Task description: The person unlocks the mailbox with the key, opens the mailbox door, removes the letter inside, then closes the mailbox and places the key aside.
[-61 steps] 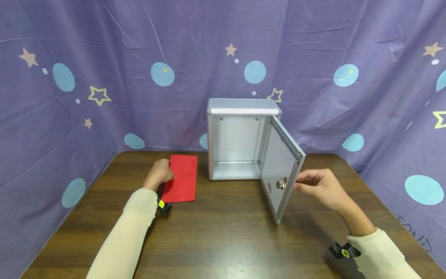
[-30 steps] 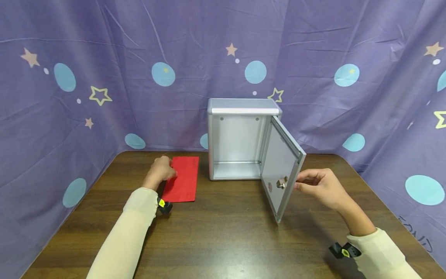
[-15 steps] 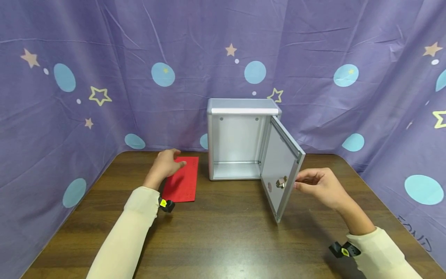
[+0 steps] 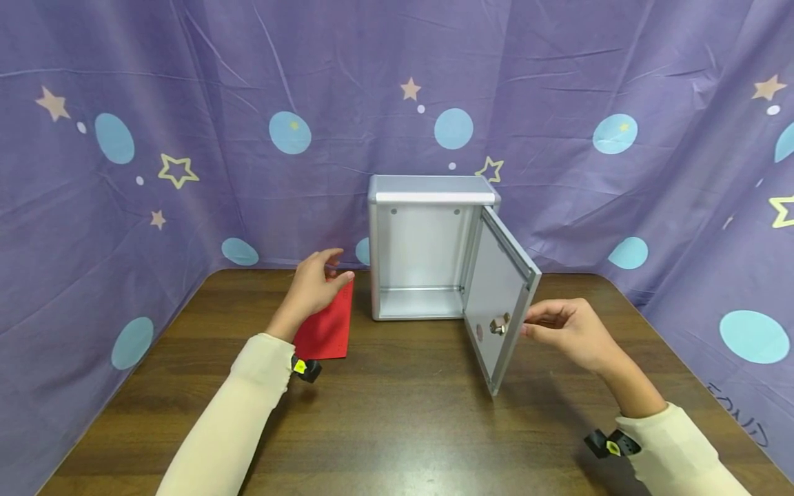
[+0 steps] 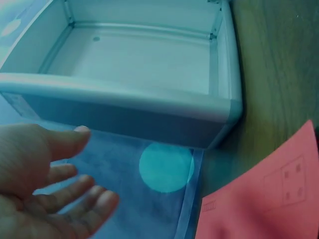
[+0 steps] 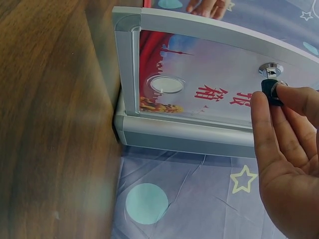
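A silver metal mailbox (image 4: 434,187) stands upright near the back of the table, its hinged door (image 4: 496,289) swung out toward the right. My right hand (image 4: 573,334) pinches a key (image 6: 269,92) with a dark head, which sits in the lock (image 6: 271,68) on the door's outer face. My left hand (image 4: 315,284) is left of the mailbox, fingers loosely bent and holding nothing. It hovers over the far end of a red envelope (image 4: 329,332) on the table, partly covering it in the head view. In the left wrist view, printed boxes show on the envelope (image 5: 279,184).
The brown wooden table (image 4: 397,413) has a purple curtain (image 4: 335,62) with stars and dots behind it and along its sides. A metal lock cam (image 4: 498,326) sticks out from the door's inner face. The door's front bears a red and blue picture.
My left hand has left the envelope's left edge and moved up and right toward the mailbox, its fingers spreading. The envelope had shifted slightly earlier. My right hand stays at the door.
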The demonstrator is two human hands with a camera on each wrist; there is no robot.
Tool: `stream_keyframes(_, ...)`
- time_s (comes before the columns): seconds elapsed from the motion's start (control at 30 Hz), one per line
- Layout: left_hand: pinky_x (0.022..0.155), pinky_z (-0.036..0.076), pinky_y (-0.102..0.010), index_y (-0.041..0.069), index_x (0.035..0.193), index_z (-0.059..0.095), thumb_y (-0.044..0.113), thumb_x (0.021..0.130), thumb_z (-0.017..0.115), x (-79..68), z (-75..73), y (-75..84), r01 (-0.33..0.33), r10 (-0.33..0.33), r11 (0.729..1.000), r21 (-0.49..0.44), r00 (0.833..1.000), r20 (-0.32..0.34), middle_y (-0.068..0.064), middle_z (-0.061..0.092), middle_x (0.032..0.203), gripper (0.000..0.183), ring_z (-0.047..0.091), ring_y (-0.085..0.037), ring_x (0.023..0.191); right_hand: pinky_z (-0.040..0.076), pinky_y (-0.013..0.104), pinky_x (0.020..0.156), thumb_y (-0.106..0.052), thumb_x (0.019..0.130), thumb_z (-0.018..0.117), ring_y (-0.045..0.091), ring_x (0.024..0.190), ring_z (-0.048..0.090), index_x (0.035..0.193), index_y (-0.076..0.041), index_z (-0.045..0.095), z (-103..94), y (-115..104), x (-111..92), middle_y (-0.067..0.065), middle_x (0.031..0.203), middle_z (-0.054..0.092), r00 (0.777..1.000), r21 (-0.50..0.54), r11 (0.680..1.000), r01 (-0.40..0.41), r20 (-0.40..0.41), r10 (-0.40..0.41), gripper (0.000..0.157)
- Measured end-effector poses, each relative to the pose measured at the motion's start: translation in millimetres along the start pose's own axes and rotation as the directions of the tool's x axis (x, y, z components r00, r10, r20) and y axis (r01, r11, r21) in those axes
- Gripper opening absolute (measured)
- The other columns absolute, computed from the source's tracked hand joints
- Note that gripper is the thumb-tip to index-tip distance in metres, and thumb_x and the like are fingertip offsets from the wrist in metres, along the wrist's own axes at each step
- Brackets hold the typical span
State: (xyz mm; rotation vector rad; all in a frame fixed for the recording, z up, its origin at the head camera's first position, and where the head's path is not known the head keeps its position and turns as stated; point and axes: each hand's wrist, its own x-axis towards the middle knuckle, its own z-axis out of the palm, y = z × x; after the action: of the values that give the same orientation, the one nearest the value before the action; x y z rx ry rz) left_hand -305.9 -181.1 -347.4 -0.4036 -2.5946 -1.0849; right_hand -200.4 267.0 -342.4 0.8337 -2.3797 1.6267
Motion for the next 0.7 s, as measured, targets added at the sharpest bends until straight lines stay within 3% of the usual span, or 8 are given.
stream_keyframes(0.13,0.089,0.059,-0.044,0.002,0.145,0.053,0.012,0.093,0.077,0.5,8.8,4.5,-0.096,0.089,0.992,-0.087,0.993,-0.082,-0.020,0.063,0.122,0.058,0.065,-0.036,0.106,0.062,0.026,0.070,0.013,0.087,0.071,0.012,0.081,0.074,0.098,0.010,0.073,0.7,0.7,-0.3,0.002,0.089,0.078,1.000,0.007,1.000,0.001,0.000,-0.001,0.012)
stream_keyframes(0.37,0.090,0.060,-0.045,-0.002,0.141,0.055,0.003,0.089,0.078,0.6,22.5,8.0,-0.258,0.223,0.949,-0.182,0.956,-0.192,-0.022,0.062,0.118,0.057,0.066,-0.038,0.107,0.062,0.026,0.069,0.014,0.087,0.070,0.010,0.081,0.074,0.098,0.010,0.073,1.3,0.9,-0.3,0.001,0.089,0.078,1.000,0.015,1.000,0.006,0.000,-0.006,0.012)
stream_keyframes(0.43,0.090,0.060,-0.045,-0.003,0.141,0.055,0.001,0.089,0.078,0.6,25.6,8.6,-0.281,0.242,0.941,-0.191,0.949,-0.203,-0.022,0.062,0.119,0.057,0.066,-0.037,0.107,0.062,0.026,0.069,0.014,0.086,0.070,0.010,0.081,0.074,0.097,0.010,0.073,1.6,0.7,-0.3,0.001,0.089,0.078,1.000,0.015,1.000,0.006,0.000,-0.006,0.012)
stream_keyframes(0.7,0.090,0.060,-0.035,0.001,0.147,0.049,-0.004,0.087,0.077,-2.6,34.6,13.3,-0.288,0.248,0.931,-0.223,0.950,-0.191,-0.018,0.060,0.122,0.066,0.065,-0.032,0.106,0.062,0.026,0.070,0.013,0.087,0.071,0.011,0.081,0.074,0.098,0.010,0.073,2.9,-0.5,0.8,0.002,0.089,0.078,1.000,0.017,1.000,0.005,0.009,-0.005,0.012)
